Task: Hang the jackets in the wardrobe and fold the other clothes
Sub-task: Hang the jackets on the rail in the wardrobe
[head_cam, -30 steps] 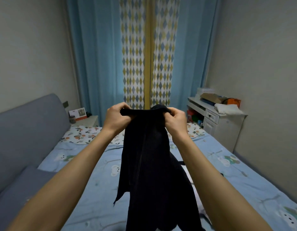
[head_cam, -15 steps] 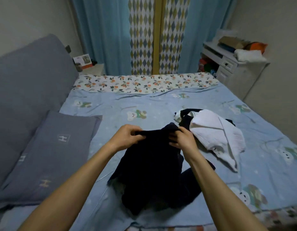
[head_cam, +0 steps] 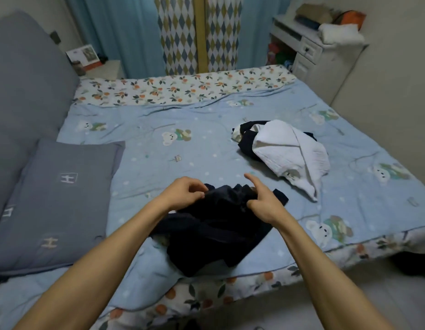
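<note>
Resting on blue bedspread (head_cam: 206, 148), dark garment (head_cam: 213, 229), both hands' grip on its top edge

Single head-worn view, standing at the near edge of the blue bear-print quilted bed (head_cam: 206, 148), looking forward and down across it. The grey headboard (head_cam: 23, 75) sits left of that bed, patterned curtains (head_cam: 197, 32) beyond its far side.

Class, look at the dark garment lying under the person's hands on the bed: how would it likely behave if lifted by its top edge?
The dark garment lies crumpled in soft folds, so it would probably hang limp, not hold shape. It bunches easily under the left hand and right hand, suggesting thin, light cloth. It seems unlikely to slip, roll or break.
</note>
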`<state>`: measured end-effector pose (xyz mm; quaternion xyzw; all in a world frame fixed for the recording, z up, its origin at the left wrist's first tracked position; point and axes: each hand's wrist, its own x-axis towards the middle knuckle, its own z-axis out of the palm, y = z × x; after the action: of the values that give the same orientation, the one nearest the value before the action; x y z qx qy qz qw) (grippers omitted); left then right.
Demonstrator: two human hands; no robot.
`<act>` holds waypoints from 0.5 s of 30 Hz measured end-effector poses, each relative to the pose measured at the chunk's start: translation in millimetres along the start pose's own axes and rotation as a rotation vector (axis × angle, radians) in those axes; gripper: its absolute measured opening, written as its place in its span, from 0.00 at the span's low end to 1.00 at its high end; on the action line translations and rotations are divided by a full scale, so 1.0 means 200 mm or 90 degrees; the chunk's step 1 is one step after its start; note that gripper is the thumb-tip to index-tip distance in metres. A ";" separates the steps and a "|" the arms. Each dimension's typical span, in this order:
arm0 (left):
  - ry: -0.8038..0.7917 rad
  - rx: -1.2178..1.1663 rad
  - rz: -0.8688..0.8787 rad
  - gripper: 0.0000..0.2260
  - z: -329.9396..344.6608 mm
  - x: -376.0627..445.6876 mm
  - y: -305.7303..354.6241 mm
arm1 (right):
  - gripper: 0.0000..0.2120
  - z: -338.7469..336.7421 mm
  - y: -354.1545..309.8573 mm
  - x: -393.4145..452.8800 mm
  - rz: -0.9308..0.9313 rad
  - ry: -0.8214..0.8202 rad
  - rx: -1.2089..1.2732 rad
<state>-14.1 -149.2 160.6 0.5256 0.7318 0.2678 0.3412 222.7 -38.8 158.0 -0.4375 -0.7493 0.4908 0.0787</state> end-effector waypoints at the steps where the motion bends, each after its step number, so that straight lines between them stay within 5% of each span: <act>1: 0.008 0.049 0.015 0.11 0.05 0.03 0.03 | 0.39 -0.03 0.03 -0.03 -0.014 -0.030 -0.041; 5: -0.122 0.235 0.140 0.32 0.31 0.16 0.25 | 0.32 -0.15 0.16 -0.16 -0.057 -0.054 -0.125; 7: -0.218 0.321 0.186 0.34 0.46 0.22 0.37 | 0.28 -0.22 0.23 -0.23 -0.061 -0.051 -0.123; 11: -0.291 0.246 0.231 0.19 0.69 0.27 0.48 | 0.26 -0.33 0.36 -0.34 -0.079 -0.040 -0.107; 15: -0.218 0.166 0.194 0.03 0.86 0.26 0.52 | 0.22 -0.44 0.54 -0.42 -0.008 0.056 -0.034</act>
<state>169.2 -63.5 120.1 0.7073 0.6041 0.1267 0.3447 383.8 -26.7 141.7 -0.4563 -0.7606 0.4502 0.1031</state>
